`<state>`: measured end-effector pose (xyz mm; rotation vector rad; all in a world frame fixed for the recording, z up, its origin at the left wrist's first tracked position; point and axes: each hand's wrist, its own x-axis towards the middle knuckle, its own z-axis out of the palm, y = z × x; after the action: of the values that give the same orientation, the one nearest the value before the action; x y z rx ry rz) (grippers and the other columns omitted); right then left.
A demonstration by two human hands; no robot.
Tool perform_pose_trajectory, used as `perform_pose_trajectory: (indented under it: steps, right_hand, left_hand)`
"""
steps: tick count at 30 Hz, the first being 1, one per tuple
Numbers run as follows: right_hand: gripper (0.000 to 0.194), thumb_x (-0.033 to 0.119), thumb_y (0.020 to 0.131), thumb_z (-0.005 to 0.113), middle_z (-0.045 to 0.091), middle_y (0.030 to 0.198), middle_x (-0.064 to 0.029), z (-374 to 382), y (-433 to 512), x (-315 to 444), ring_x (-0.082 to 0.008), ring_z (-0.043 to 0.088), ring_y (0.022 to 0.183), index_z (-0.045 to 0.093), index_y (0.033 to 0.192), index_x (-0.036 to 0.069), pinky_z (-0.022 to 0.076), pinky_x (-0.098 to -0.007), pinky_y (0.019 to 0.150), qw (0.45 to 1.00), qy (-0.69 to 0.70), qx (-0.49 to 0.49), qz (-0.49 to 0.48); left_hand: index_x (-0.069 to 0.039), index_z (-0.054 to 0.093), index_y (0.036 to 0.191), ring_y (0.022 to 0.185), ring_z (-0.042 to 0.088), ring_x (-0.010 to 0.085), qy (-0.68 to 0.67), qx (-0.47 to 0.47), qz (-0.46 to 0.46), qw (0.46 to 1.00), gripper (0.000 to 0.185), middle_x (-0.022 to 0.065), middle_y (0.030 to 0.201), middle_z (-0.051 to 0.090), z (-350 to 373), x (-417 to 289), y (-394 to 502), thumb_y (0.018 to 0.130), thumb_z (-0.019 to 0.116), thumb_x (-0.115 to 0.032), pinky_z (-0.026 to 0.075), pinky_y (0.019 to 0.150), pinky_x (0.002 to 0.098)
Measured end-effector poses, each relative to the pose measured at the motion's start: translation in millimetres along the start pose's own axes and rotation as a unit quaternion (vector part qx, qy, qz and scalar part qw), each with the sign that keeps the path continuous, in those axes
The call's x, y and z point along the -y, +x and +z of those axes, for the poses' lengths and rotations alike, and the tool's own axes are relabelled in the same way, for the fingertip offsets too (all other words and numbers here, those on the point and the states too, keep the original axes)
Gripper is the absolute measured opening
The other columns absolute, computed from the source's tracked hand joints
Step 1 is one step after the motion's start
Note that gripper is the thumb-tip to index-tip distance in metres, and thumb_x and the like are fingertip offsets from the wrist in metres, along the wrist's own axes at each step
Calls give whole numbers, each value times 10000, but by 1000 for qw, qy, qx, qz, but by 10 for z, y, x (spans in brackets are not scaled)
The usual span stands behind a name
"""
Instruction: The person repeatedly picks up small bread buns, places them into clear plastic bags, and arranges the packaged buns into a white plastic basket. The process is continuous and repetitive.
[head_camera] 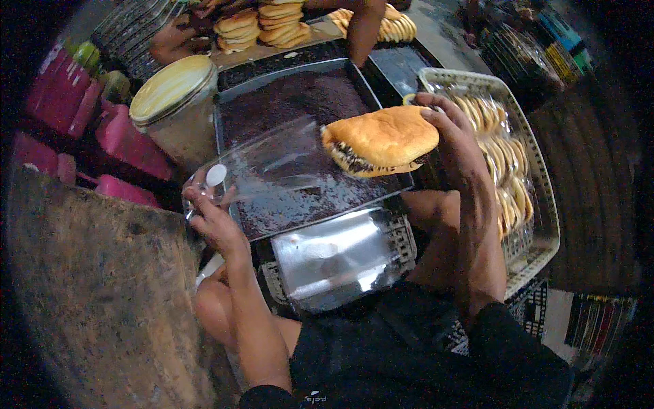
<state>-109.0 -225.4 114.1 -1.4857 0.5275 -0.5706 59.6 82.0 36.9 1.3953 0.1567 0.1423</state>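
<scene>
In my right hand (452,122) is a folded golden bread bun (386,135), gripped at its right end. Dark chocolate-like sprinkles and a pale spread show along its lower seam. My left hand (212,214) grips one end of a clear plastic bag (271,158), which bears a white round sticker (216,175). The bag stretches toward the bun's left end; whether the two touch I cannot tell. Below both lies a metal tray (306,223) spread with dark sprinkles (291,102). A stack of clear plastic sheets or bags (332,255) rests in a basket by my lap.
A pale plastic crate (549,225) at right holds wrapped buns (503,158) in rows. Left of the tray stands a lidded tub (173,102) smeared with yellow. Bun stacks (283,23) and another person's arm (365,28) are beyond. A wooden surface (102,286) lies at left.
</scene>
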Motion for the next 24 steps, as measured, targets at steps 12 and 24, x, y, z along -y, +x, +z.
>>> perform_pose_trajectory:
  steps: [12,24]
  right_hand:
    - [469,305,890,691,655,990,-114,1066,-572,-209,-172,593,962,516,1233,36,482,-306,797,993,26,60,-98]
    - [775,210,770,787,630,1082,-239,1189,-574,-320,-387,616,1040,341,1393,92,487,-450,891,828,-473,156,-258]
  left_hand:
    - [-93,297,1437,1093,639,315,-188,271,-141,933,670,179,1288,541,189,5,-628,942,609,-419,607,843,446]
    - [16,423,1294,797,661,226,-18,112,19,993,562,158,1011,661,230,534,-653,966,590,-409,544,675,345]
